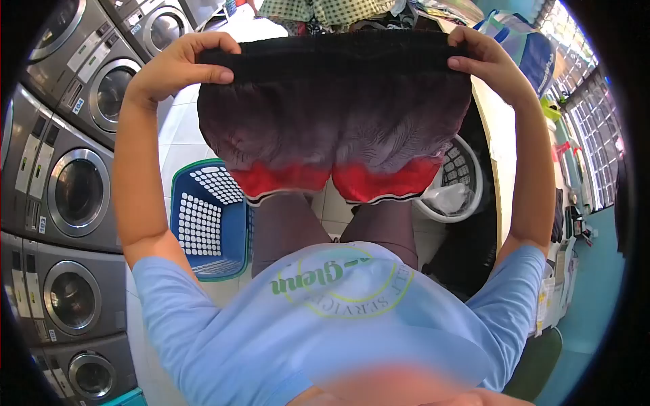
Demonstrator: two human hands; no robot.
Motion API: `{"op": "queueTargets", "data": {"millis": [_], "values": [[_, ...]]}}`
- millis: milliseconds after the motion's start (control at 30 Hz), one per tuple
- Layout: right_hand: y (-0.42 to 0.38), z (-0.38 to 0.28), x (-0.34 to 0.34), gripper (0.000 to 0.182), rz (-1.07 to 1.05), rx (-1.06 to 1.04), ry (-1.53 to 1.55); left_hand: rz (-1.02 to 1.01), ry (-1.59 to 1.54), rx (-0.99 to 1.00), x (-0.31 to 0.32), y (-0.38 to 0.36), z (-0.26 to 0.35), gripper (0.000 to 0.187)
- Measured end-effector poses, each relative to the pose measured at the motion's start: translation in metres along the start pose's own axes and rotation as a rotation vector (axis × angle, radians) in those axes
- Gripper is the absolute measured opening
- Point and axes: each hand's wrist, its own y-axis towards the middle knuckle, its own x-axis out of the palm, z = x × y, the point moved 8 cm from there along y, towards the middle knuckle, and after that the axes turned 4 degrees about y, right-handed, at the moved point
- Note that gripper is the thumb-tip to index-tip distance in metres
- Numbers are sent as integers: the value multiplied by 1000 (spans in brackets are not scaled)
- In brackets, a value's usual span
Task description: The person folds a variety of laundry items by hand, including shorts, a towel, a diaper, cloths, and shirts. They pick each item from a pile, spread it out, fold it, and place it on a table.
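Observation:
A pair of shorts point(298, 128) with a black waistband, dark grey patterned legs and red hems hangs spread out in front of my body. My left hand point(196, 64) pinches one end of the waistband between thumb and fingers. At the other end, my right hand point(477, 61) grips the waistband the same way. The waistband is stretched nearly level between both hands, and the two legs hang down over my lap.
Stacked front-loading machines point(78, 193) line the left side. A blue basket point(210, 223) stands on the tiled floor, and a white round basket point(467, 183) holds a pale bag. Behind the shorts lie piled clothes point(332, 13). A table edge point(497, 169) runs along the right.

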Motion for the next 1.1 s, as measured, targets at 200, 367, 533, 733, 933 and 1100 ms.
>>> {"op": "queueTargets", "data": {"millis": [200, 367, 533, 733, 933, 1100], "values": [[-3, -6, -5, 20, 118, -7, 59, 329, 75, 258, -9, -1, 15, 15], [7, 44, -1, 24, 219, 83, -308, 193, 226, 100, 14, 20, -24, 14], [-6, 36, -5, 22, 579, 301, -56, 437, -199, 180, 30, 9, 3, 28], [-5, 49, 12, 34, 753, 23, 878, 43, -167, 186, 116, -9, 72, 34], [-8, -2, 79, 49, 583, 20, 487, -175, 64, 592, 172, -24, 110, 41], [-26, -80, 125, 57, 17, -214, 259, 265, 180, 635, 133, -18, 112, 38]]}}
